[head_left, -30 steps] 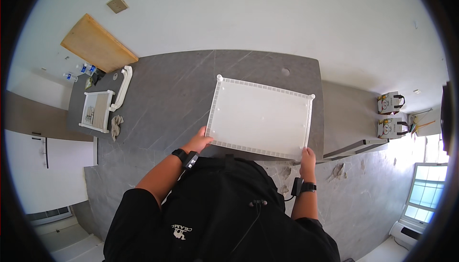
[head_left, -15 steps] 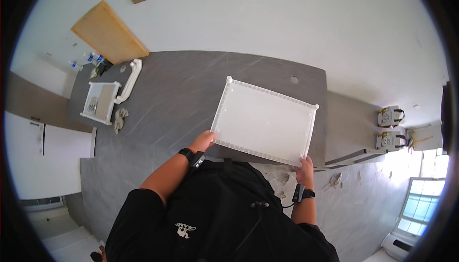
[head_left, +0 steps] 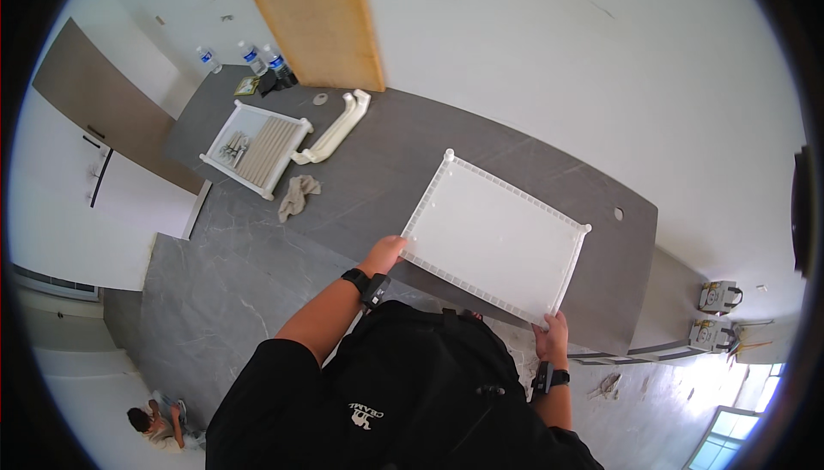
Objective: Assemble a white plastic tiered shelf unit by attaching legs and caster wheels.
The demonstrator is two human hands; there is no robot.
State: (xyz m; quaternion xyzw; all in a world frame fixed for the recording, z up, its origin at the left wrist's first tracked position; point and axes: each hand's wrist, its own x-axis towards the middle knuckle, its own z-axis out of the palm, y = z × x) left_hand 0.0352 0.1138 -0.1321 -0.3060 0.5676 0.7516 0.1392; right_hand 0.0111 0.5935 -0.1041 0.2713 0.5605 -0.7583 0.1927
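The left hand (head_left: 384, 255) grasps the tray (head_left: 498, 234) at its near-left corner, the right hand (head_left: 553, 334) at its near-right. The tray is over the near edge of the desk (head_left: 412, 131); I cannot tell whether they touch. The step in hand looks like two-handed positioning; the next move seems to call for an even grip, clear of the cloth (head_left: 298, 197).

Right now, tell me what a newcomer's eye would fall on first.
Probably the large white rectangular plastic-looking panel, held at its near corners by the left hand and right hand over the grey counter. Next, farther left, the tall tan wooden board standing against the white wall, and the bent white bars lying below it in the view.
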